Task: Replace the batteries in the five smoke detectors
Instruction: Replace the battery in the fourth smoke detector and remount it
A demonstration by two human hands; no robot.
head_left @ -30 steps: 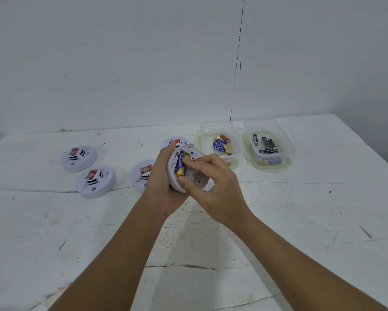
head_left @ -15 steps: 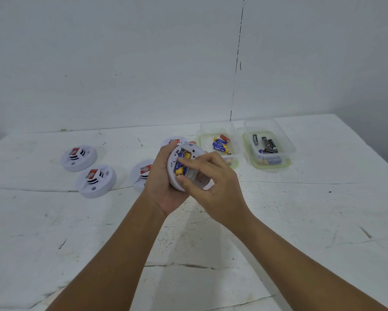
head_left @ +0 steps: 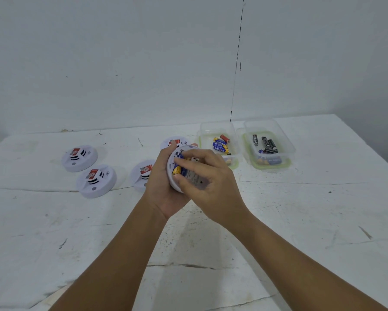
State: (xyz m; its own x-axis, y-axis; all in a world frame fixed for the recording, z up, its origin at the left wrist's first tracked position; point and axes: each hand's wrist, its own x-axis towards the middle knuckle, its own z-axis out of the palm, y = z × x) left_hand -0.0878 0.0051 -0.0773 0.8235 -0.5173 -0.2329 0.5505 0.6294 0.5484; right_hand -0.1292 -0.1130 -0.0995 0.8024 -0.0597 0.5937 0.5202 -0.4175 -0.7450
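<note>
My left hand [head_left: 160, 187] grips a white round smoke detector [head_left: 196, 182] from behind, its open back turned toward me. A yellow and blue battery [head_left: 177, 169] lies in its compartment. My right hand [head_left: 213, 185] has its index finger and thumb curled around that battery, one at each end. Several other white detectors lie on the table: two at the left [head_left: 79, 157] [head_left: 96, 180], one [head_left: 141, 173] just left of my left hand, one [head_left: 174, 142] behind the held one.
Two clear plastic tubs stand at the back right of the white table [head_left: 300, 221]: the left tub [head_left: 207, 131] holds yellow, blue and red batteries, the right tub [head_left: 287, 144] holds black ones. A white wall rises behind the table.
My right index finger has slid left across the open back onto the battery's top end, with the thumb at its lower end. The left hand and detector stay nearly still.
</note>
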